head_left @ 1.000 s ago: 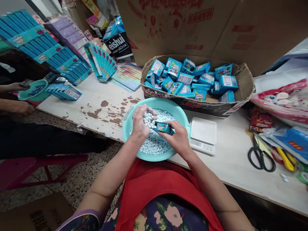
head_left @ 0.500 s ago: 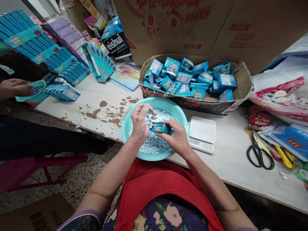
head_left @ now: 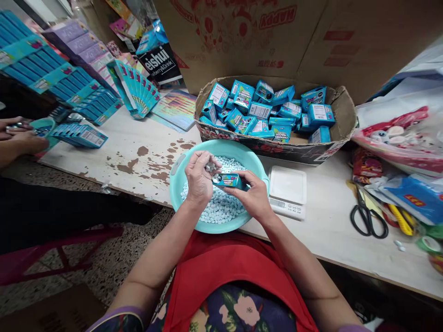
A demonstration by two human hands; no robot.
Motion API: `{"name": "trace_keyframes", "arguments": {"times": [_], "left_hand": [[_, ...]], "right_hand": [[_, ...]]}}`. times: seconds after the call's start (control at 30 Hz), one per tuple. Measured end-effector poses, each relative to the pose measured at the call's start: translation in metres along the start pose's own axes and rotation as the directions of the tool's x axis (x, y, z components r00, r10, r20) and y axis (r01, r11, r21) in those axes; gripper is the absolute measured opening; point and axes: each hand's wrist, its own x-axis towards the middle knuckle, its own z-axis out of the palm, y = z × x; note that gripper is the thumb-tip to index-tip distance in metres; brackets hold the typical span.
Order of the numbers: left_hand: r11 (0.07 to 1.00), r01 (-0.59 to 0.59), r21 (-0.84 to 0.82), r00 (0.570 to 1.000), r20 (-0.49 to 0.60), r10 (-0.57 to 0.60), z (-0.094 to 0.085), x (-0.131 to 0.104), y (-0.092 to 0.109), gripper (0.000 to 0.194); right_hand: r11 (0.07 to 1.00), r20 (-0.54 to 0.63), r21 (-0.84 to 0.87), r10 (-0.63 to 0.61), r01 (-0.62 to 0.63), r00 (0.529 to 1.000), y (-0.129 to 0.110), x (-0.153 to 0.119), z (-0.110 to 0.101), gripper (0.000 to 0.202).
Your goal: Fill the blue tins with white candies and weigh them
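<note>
Beyond a stained pale surface's edge [head_left: 328, 226], a half-closed left hand [head_left: 199, 180] is cupping white candies [head_left: 210, 167] above a basin [head_left: 221, 228]; the right hand [head_left: 254, 193] is gripping a small box [head_left: 226, 180] there, likely light, crushable, best held by its sides.

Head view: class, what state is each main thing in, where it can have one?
Left hand: cupped around pale pieces.
Right hand: closed on small box.
Small box: held above basin.
Basin: partly filled with pale pieces.
Carton: open-topped, holding blue boxes.
Scale: apparently on, reading illegible.
Scissors: lying on table.
</note>
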Motion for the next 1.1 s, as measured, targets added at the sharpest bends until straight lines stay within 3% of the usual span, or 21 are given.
{"name": "trace_keyframes", "arguments": {"times": [0.23,0.43,0.57,0.77,1.1], "left_hand": [[0.997,0.064,-0.031,0.998,0.024,-0.063,0.001,-0.001,-0.002,0.02],[0.984,0.123,-0.13,0.992,0.039,-0.119,-0.003,0.005,0.015,0.023],[0.984,0.155,-0.087,0.988,0.03,-0.153,-0.006,0.006,0.02,0.023],[0.966,0.244,0.079,0.96,0.122,-0.253,-0.011,-0.001,0.016,0.025],[0.995,0.069,0.073,0.997,0.034,-0.071,-0.009,-0.004,0.006,0.019]], "right_hand": [[0.991,0.021,0.093,0.096,-0.098,0.995,0.005,-0.002,-0.003,0.037],[0.952,-0.01,0.26,0.168,-0.16,0.986,0.014,-0.005,-0.013,0.047],[0.967,0.017,0.223,0.123,-0.123,0.992,0.016,-0.003,-0.007,0.045],[0.979,0.023,0.175,0.105,-0.108,0.994,0.016,-0.003,0.003,0.043],[0.988,0.044,0.123,0.091,-0.096,0.995,0.012,-0.003,0.009,0.038]]}}
